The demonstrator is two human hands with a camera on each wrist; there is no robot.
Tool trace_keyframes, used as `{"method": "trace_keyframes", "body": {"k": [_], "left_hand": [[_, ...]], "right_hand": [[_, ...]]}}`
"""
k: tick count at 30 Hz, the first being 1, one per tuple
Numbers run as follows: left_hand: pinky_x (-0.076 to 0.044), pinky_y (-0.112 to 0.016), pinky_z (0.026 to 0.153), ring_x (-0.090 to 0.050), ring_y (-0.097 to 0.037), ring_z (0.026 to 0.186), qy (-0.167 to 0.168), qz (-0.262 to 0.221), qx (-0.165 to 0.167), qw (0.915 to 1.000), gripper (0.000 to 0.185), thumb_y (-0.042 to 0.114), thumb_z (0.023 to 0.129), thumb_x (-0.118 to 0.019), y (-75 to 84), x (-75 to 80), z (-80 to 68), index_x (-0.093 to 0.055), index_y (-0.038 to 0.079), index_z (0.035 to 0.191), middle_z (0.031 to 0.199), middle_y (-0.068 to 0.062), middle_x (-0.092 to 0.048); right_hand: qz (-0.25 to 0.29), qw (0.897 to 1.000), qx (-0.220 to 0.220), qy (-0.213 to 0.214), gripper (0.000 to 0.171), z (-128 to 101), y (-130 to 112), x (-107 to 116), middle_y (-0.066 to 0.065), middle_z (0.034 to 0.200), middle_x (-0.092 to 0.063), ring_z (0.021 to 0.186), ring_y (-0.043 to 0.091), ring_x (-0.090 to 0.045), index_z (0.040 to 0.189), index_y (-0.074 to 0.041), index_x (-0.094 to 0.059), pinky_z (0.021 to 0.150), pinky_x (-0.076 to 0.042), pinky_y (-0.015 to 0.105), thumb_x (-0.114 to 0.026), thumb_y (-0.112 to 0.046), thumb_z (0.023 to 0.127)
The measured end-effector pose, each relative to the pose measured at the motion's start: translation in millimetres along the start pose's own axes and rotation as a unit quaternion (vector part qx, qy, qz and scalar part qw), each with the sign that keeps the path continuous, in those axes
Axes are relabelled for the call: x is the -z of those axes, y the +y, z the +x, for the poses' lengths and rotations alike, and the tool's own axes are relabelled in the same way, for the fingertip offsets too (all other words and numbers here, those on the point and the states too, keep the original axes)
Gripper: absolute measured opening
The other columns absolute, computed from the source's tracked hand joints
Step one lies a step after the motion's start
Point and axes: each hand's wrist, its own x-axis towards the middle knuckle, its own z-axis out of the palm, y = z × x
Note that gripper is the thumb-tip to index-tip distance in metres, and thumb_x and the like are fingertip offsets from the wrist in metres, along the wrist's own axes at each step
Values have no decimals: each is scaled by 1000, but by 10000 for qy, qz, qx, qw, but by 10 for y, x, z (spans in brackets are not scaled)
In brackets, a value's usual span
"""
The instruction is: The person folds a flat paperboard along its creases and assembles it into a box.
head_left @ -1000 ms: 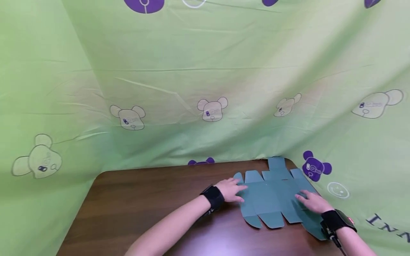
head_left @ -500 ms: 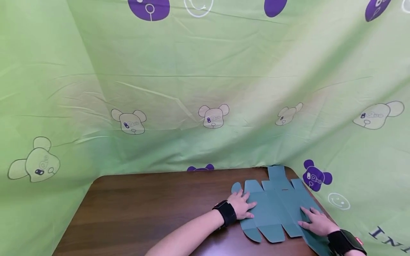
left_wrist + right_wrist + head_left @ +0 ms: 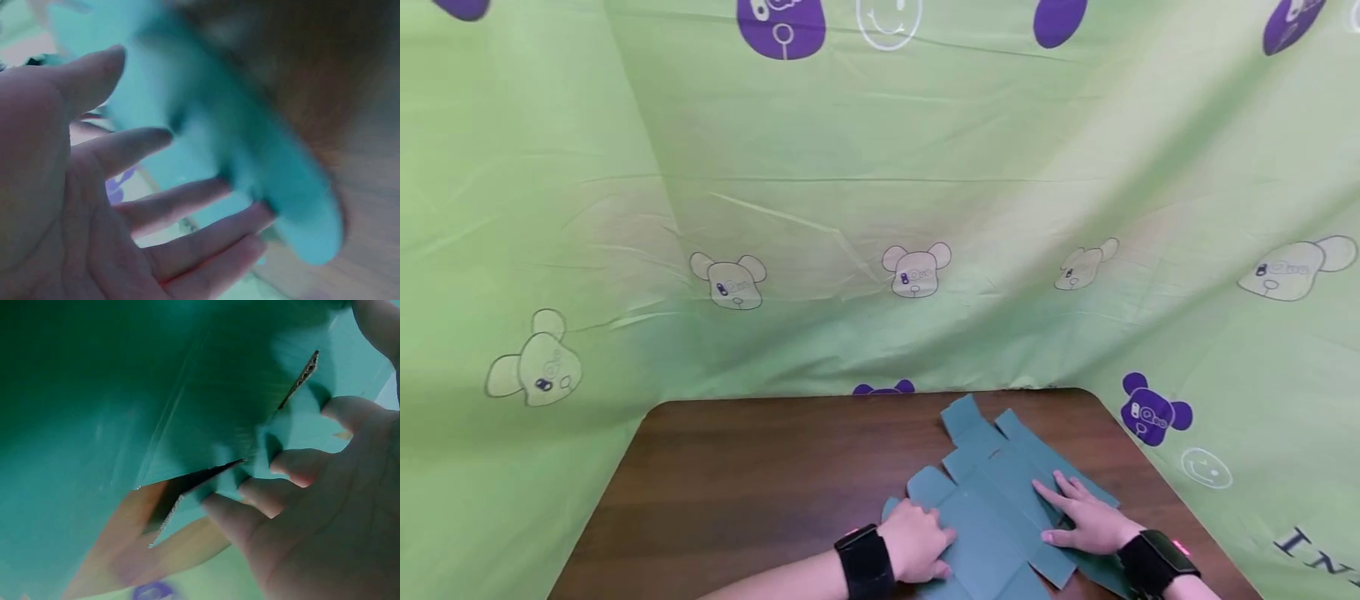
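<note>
A flat teal cardboard box blank (image 3: 981, 529) with cut flaps and creases lies slanted on the table's right side. My left hand (image 3: 913, 542) is at its left edge, over a rounded flap. In the left wrist view the left fingers (image 3: 181, 203) reach out with their tips at the cardboard (image 3: 250, 144), which is blurred there. Spread across the right part of the blank, my right hand (image 3: 1090, 518) rests its fingertips on the surface. Seen from the right wrist, those fingers (image 3: 294, 465) touch the cardboard (image 3: 94, 456) beside a slot and a raised cut edge.
The brown wooden table (image 3: 760, 475) has rounded far corners. Behind and beside it hangs a green cloth (image 3: 820, 208) printed with bear heads. Each wrist wears a black strap (image 3: 865, 560).
The box blank has turned counterclockwise and slid left and nearer, its far tab now leaning left. Both hands moved along with it, and the head view shifted slightly.
</note>
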Motion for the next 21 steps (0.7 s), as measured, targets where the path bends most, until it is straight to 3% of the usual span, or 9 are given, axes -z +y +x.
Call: {"method": "trace_keyframes", "body": {"k": [3, 7, 10, 14, 17, 21], "left_hand": [[-47, -26, 76, -62, -6, 89, 306, -489, -176, 9982, 31, 56, 94, -58, -208, 67, -58, -68, 36, 115, 96, 11, -69], [-48, -31, 94, -57, -12, 112, 646, -684, 36, 9956, 42, 56, 90, -63, -517, 53, -30, -65, 36, 127, 118, 6, -66], [-41, -39, 110, -48, -23, 134, 348, -1058, 293, 9933, 62, 62, 82, -70, -741, -75, -29, -58, 37, 138, 141, -3, -56], [-30, -48, 118, -32, -35, 147, -224, -1759, 565, 9825, 84, 69, 73, -73, -939, -342, -124, -49, 36, 146, 156, -10, -40], [-26, -53, 119, -27, -36, 149, -387, -2152, 727, 9731, 91, 73, 71, -72, -980, -450, -183, -43, 37, 149, 161, -9, -31], [-23, -58, 118, -21, -35, 151, -477, -2335, 1053, 9655, 95, 75, 70, -70, -954, -436, -166, -37, 40, 152, 164, -7, -24]], "right_hand": [[-103, 9979, 617, -175, 77, 246, -146, 23, 42, 151, -26, 131, 71, -23, 152, -13, -41, 92, -34, 77, -68, -48, 90], [-80, 9941, 864, -643, 79, 525, -363, 60, 32, 158, -22, 139, 64, -17, 154, -21, -38, 95, -33, 77, -69, -51, 88], [-69, 9908, 921, -990, 80, 731, -520, 67, 26, 162, -18, 144, 59, -14, 155, -25, -36, 99, -31, 76, -70, -51, 86], [-183, 9863, 1152, -1171, 81, 977, -646, 37, 25, 162, -17, 145, 57, -14, 155, -25, -36, 103, -30, 74, -72, -47, 86], [-255, 9886, 1054, -1048, 78, 1050, -717, 47, 26, 161, -21, 145, 56, -17, 153, -21, -40, 105, -30, 72, -75, -41, 85], [-599, 9936, 789, -541, 68, 992, -902, 96, 28, 156, -33, 143, 51, -29, 146, -14, -51, 107, -33, 66, -75, -36, 86]]}}
